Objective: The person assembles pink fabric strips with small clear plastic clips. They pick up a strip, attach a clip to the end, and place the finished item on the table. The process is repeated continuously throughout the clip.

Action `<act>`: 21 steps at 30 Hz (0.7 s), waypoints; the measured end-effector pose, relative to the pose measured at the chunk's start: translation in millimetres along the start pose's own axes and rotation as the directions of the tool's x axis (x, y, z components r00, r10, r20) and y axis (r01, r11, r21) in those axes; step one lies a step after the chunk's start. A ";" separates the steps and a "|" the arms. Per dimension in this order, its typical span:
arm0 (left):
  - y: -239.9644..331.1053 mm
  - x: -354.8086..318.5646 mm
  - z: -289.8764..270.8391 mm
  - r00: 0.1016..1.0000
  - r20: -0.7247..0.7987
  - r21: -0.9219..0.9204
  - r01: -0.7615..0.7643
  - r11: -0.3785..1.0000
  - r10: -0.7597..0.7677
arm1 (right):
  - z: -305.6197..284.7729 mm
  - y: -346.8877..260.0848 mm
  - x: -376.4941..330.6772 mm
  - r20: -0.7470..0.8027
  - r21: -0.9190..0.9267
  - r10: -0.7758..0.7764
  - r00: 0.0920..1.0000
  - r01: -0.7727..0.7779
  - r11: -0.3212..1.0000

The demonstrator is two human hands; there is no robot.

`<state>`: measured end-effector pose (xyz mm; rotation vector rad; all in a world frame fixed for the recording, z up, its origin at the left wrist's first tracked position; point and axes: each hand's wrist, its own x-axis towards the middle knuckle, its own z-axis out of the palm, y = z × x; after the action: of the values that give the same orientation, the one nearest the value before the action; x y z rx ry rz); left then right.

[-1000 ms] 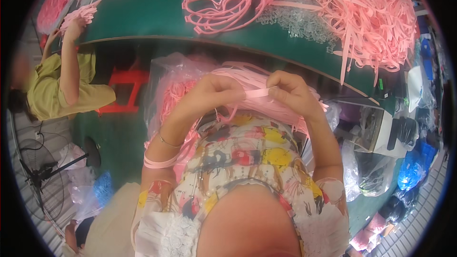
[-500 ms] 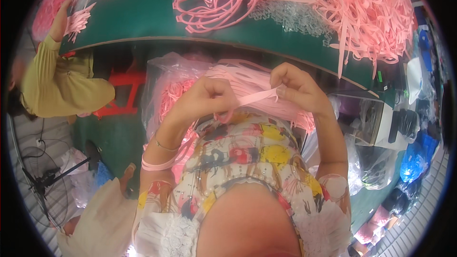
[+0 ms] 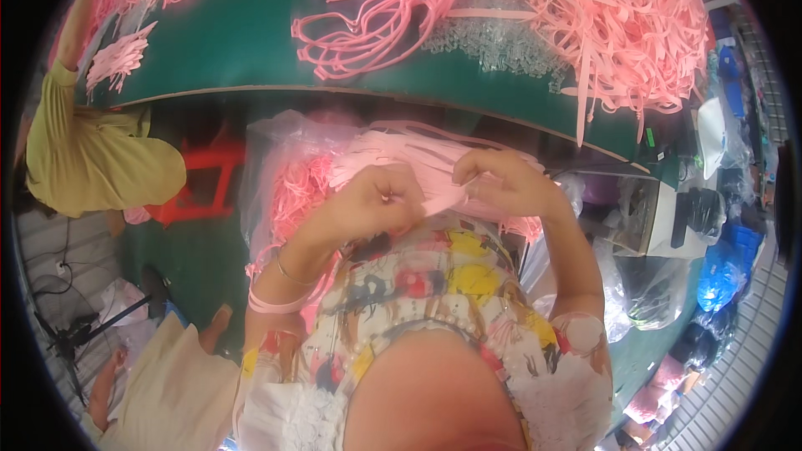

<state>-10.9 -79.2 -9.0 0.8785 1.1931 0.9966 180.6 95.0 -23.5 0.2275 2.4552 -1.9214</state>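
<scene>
Between my hands a flat pink strap (image 3: 444, 200) is stretched a short way above my lap. My left hand (image 3: 378, 202) pinches one part of it, fingers curled in. Its other part is pinched between the thumb and fingers of my right hand (image 3: 508, 184). The strap's tips are hidden by my fingers. Behind the hands lies a thick bundle of pale pink straps (image 3: 397, 150) across my lap. A few darker pink loops (image 3: 280, 307) hang around my left forearm, below a thin bracelet.
Ahead is a green table (image 3: 225, 46) with pink cords (image 3: 359, 38), small clear plastic pieces (image 3: 493, 42) and a large strap heap (image 3: 626, 33). A clear bag (image 3: 266, 159) lies beside my lap. On the left are a red stool (image 3: 205, 184) and a co-worker in a yellow-green sleeve (image 3: 100, 150).
My hands have come closer together, so less of the strap shows between them. The view has shifted slightly, and the co-worker's arm at the left has moved.
</scene>
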 end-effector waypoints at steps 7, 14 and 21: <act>-3.3 9.5 13.6 0.986 0.101 0.141 -0.143 0.980 0.130 | -30.0 -3.8 28.3 -0.545 -0.632 -0.343 0.765 -0.106 0.768; -9.3 8.5 10.8 0.978 0.073 0.194 -0.208 0.959 0.197 | -42.5 27.2 50.4 -0.512 -0.832 -0.482 0.711 -0.270 0.486; -11.8 8.4 8.3 0.988 0.081 0.109 -0.142 0.984 0.134 | -32.0 36.3 40.6 -0.584 -0.769 -0.545 0.601 -0.194 0.609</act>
<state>-0.2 -75.4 -21.3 1.0924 1.1481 1.0056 147.4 138.7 -54.8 0.9746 3.7461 -0.4901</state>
